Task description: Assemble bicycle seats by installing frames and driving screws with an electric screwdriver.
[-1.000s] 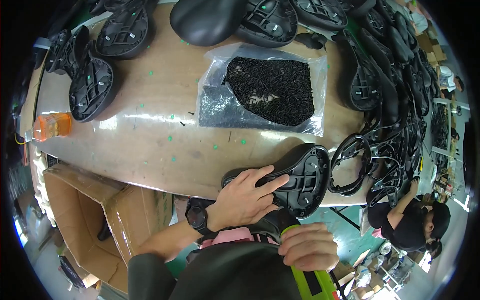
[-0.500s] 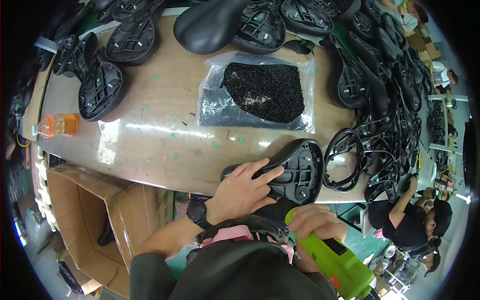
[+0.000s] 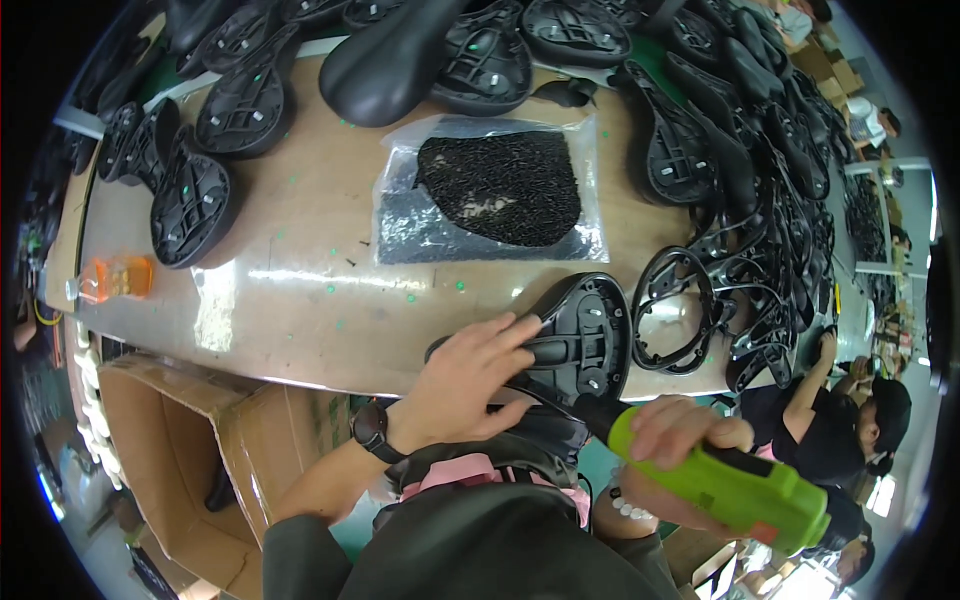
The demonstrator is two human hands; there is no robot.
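A black bicycle saddle [image 3: 575,350] lies underside up at the table's near edge, its ribs and pale bolt ends showing. My left hand [image 3: 470,375] holds it by the narrow part, fingers stretched across the underside and thumb on the near side. In my right hand [image 3: 670,445] is a lime-green power screwdriver [image 3: 740,490], held sideways. Its dark front end reaches the saddle's near rim; the tip is hard to make out, so contact cannot be told.
An open plastic bag of small black screws [image 3: 500,190] lies beyond the saddle. Black ring-shaped frames [image 3: 675,310] pile up at right; more saddles [image 3: 192,200] line the far side. An orange bottle [image 3: 115,278] lies at left, above a cardboard box [image 3: 165,470]. A co-worker [image 3: 840,430] is at right.
My right hand has swung the screwdriver up and rightward to a flatter angle, its front end now nearer the saddle. My left hand stays on the saddle, thumb shifted. The whole view has shifted slightly.
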